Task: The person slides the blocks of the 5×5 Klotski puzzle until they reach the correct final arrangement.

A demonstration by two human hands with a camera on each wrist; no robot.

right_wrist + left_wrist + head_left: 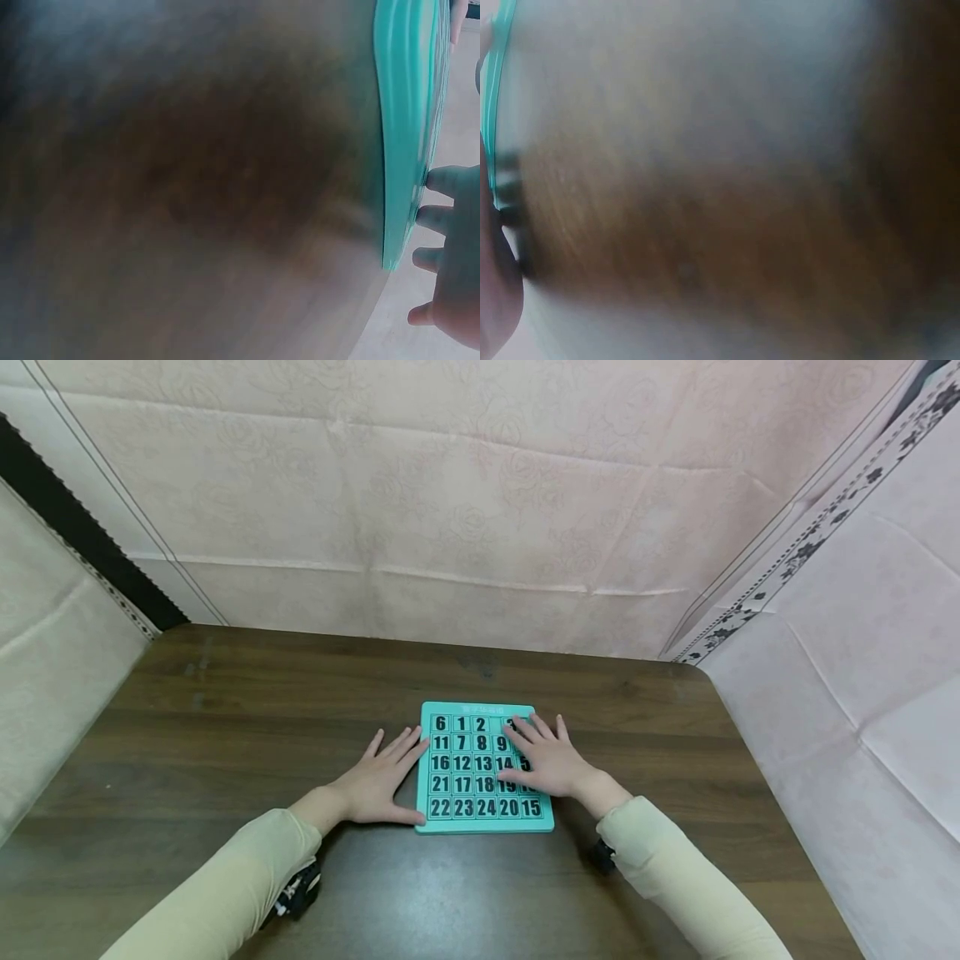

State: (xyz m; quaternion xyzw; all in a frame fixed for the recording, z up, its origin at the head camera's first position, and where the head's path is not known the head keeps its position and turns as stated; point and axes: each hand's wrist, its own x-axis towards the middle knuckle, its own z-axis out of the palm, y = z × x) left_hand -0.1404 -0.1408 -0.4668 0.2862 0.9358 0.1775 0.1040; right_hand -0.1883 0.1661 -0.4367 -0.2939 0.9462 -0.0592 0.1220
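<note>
The left hand [373,787] rests, fingers spread, at the left edge of the number board [483,828], and the right hand [557,767] lies outstretched over its right side, contact unclear, apparently for sliding tiles [483,763], probably calling for a light fingertip push next, with table [337,685] under and beyond it.

The number board [483,768] looks smooth plastic, the table [285,718] glossy wood-grain, the hangings [450,518] creased matt cloth.
</note>
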